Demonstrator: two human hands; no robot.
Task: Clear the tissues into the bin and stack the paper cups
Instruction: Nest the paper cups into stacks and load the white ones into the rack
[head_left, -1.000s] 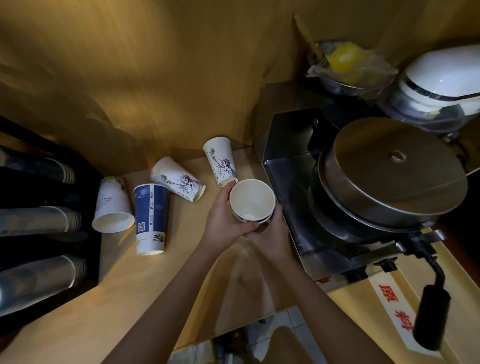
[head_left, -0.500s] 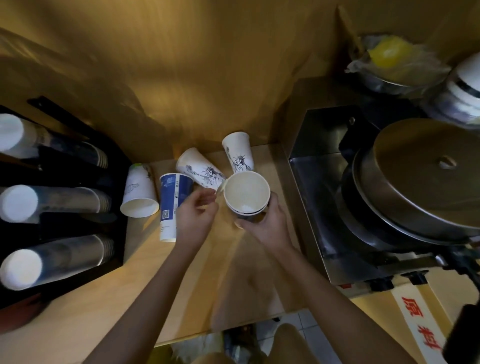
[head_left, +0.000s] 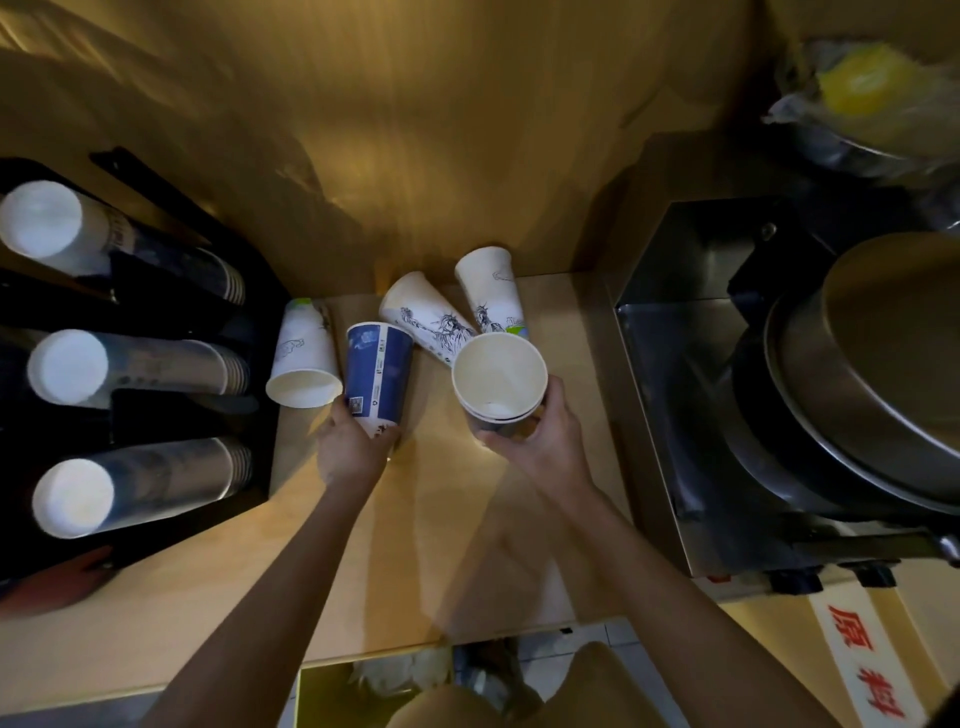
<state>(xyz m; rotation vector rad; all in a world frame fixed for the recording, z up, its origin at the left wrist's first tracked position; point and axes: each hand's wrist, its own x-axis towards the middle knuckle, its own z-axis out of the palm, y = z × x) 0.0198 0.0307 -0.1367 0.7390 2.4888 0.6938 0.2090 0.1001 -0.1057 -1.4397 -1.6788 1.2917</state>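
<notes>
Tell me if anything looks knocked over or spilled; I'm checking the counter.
Yes: three white cups lie tipped on the counter. The left hand grips a blue cup; no spill shows.

The cup with the code (head_left: 378, 374) is lying on the table (head_left: 441, 545), with one cup (head_left: 303, 364) lying just left of it, two cups (head_left: 457, 312) lying behind it, and the nested cups (head_left: 498, 384) sitting right of it.

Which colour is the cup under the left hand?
Blue cup, seen in the head view.
</notes>
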